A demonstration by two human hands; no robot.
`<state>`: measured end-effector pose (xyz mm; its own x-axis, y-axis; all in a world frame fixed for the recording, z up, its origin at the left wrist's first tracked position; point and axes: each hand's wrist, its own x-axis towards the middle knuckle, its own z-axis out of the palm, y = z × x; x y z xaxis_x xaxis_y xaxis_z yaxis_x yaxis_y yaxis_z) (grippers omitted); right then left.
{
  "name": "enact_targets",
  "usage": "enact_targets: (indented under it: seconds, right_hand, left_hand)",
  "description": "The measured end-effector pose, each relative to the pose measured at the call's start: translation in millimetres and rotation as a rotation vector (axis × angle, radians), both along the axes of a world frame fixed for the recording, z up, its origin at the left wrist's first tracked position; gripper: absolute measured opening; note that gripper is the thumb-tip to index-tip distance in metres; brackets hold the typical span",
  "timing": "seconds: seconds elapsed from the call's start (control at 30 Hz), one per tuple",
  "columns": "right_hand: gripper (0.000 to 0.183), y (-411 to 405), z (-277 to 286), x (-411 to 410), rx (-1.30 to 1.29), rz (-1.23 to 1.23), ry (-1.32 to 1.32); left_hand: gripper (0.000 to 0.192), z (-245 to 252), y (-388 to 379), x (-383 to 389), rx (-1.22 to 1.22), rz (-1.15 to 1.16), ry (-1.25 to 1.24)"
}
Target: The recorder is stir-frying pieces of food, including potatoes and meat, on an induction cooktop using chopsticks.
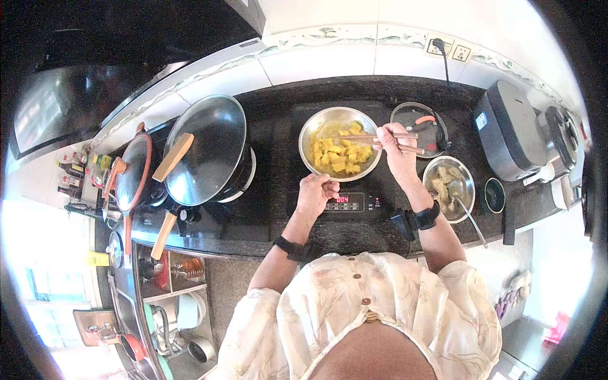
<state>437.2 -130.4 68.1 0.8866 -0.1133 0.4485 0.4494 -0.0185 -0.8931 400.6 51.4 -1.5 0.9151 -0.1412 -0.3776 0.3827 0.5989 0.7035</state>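
Note:
A round steel bowl (pixel 308 164) with yellow-coated chunks of food (pixel 337 154) stands on the black induction cooktop (pixel 280 190). My left hand (pixel 317 194) grips the bowl's near rim, thumb and forefinger at the edge. In my right hand (pixel 398 152) are wooden chopsticks (pixel 361 137), their tips among the yellow chunks. To the right of that hand, a second steel bowl (pixel 471 183) holds pale chunks and a metal spoon (pixel 470 221). Behind it lies a glass lid (pixel 403 116) with an orange-red handle.
At the left stand a large wok with a glass lid (pixel 209 142) and a reddish lidded pan (pixel 133 171). On the right are a grey rice cooker (pixel 510 128), a small dark bowl (pixel 494 195) and a lidded pot (pixel 560 137). A plug cable (pixel 446 69) hangs behind.

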Motion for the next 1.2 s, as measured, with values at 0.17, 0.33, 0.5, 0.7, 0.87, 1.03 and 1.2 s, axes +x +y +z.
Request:
enact_targets:
  seconds: [0.17,0.33,0.5,0.7,0.87,1.03,1.2]
  right_hand:
    - [0.018,-6.1,-10.2,-10.5,0.021,0.127,0.242]
    - [0.017,-12.9,-25.3,2.9,-0.075,-0.044,0.043]
    - [0.014,-20.2,-15.6,-2.4,0.015,-0.054,0.031]
    - [0.015,-33.3,-13.0,-18.5,0.149,-0.118,0.091]
    - [0.008,-31.3,-17.9,-38.8,-0.012,-0.134,0.015]
    - [0.008,-40.6,-10.6,-51.2,-0.151,-0.135,-0.033]
    - [0.005,-43.0,-7.5,-64.2,-0.229,-0.049,-0.132]
  left_hand:
    - [0.010,-6.9,3.6,4.0,0.021,0.003,0.006]
    - [0.013,-9.4,8.3,8.4,0.073,0.017,-0.004]
    - [0.017,-7.9,10.3,9.6,0.081,0.030,0.000]
    - [0.021,3.4,0.4,12.4,0.250,-0.114,0.244]
    - [0.010,3.6,-4.3,18.3,0.227,-0.033,0.309]
    - [0.013,22.9,-4.9,-4.9,0.264,0.044,0.288]
    - [0.018,45.6,1.9,-43.4,0.327,0.036,0.240]
